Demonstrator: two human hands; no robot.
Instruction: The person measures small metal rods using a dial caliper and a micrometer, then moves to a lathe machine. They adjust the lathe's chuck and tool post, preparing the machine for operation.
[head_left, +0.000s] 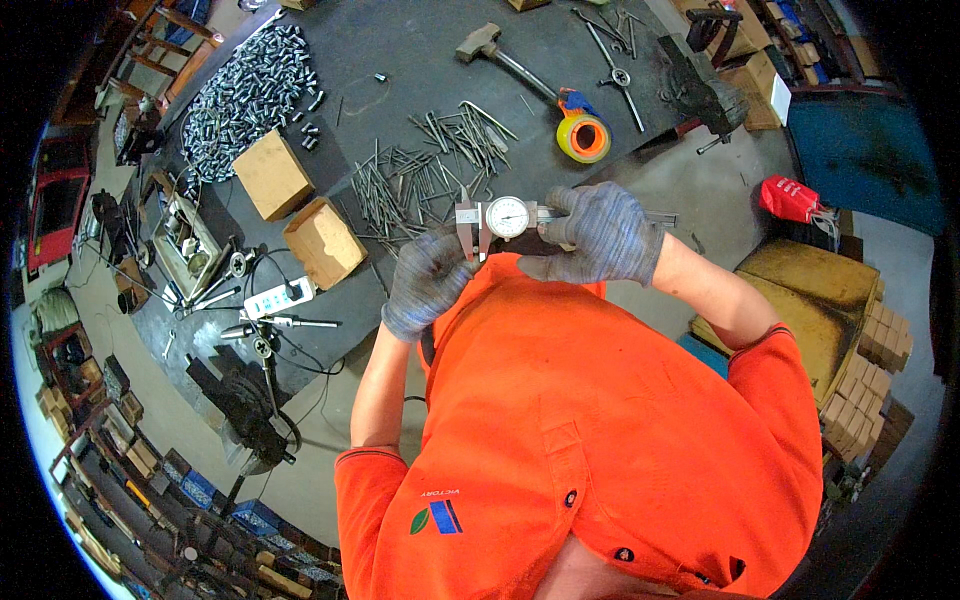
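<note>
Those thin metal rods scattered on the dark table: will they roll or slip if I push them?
The thin metal rods look round and smooth, so they would probably roll and slide. They lie crossed in a loose heap, so pushing one likely shifts its neighbours. They appear stiff.

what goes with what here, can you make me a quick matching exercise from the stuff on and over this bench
Things:
1 dial caliper
2 tape roll
3 hammer
4 heap of short metal cylinders

Descriptions:
a far left of the dark bench top
b held between both gloved hands
c yellow and orange, beside the thin rods
d far edge, head to the left

Pairs: 1-b, 2-c, 3-d, 4-a
</note>
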